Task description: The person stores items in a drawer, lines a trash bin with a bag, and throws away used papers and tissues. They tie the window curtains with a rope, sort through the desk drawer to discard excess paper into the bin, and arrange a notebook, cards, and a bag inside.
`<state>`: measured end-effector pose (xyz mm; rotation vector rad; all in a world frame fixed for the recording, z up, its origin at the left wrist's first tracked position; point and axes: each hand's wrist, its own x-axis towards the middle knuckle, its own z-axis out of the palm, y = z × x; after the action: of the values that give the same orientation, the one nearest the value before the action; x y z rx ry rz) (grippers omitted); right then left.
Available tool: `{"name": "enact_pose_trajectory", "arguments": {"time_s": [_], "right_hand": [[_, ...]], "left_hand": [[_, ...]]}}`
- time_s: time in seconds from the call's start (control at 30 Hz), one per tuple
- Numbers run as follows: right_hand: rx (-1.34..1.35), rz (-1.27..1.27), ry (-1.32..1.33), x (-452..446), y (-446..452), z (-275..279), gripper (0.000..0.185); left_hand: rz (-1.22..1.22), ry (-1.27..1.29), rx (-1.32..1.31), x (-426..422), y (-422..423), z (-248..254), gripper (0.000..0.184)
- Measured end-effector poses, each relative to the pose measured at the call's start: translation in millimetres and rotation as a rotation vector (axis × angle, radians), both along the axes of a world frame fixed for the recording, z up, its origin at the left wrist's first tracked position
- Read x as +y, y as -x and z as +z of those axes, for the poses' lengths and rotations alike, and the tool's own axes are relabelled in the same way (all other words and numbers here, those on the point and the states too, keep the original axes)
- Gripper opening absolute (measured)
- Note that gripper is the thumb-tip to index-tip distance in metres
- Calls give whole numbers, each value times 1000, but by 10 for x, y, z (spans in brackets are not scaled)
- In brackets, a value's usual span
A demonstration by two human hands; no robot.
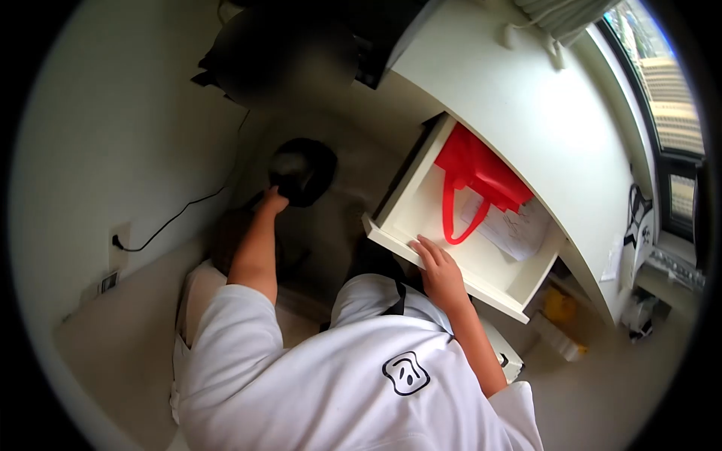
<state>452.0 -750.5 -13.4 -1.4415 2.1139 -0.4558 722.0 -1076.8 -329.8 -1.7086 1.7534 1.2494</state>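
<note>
Low on the left, my left hand (276,200) is closed at the near edge of a round black thing (320,171) with a paler middle. It looks like a bin with a black lining, but the dark hides its exact kind. My right hand (442,274) grips the front panel of a pulled-out white drawer (492,295), fingers bent over its top edge. Inside the drawer lie a red bag (481,169) with its handle loop towards me and a sheet of paper (511,229) with faint marks, partly under the bag.
A curved white desktop (519,98) overhangs the drawer. Dark blurred objects (293,52) sit at the top. A black cord (177,225) runs from a wall socket on the left. Yellow items (560,304) are below the desk, and a window (662,83) is at right.
</note>
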Motion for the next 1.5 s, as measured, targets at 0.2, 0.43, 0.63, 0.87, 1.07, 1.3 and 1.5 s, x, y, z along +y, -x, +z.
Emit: {"name": "enact_pose_trajectory", "arguments": {"time_s": [0.2,0.43,0.63,0.87,1.07,1.3,1.5], "right_hand": [[-1,-19,48,92,31,-22,54],[-492,-789,352,387,669,-379,40],[-969,-1494,577,489,1904,-773,64],[-955,-1313,308,212,2204,-936,47],[-1544,-1202,283,279,2133,-587,39],[-1743,-658,178,1090,1440,-81,52],[-979,-1353,234,1493,2071,-876,59]], "left_hand": [[80,-41,71,404,-11,613,48],[-47,844,819,1040,1576,2759,7],[42,-367,587,1711,2869,2837,80],[632,-667,527,1905,3691,2164,87],[663,-448,545,1801,3642,1783,50],[848,-606,923,2394,2769,2798,46],[753,-344,849,2234,2192,4245,42]]}}
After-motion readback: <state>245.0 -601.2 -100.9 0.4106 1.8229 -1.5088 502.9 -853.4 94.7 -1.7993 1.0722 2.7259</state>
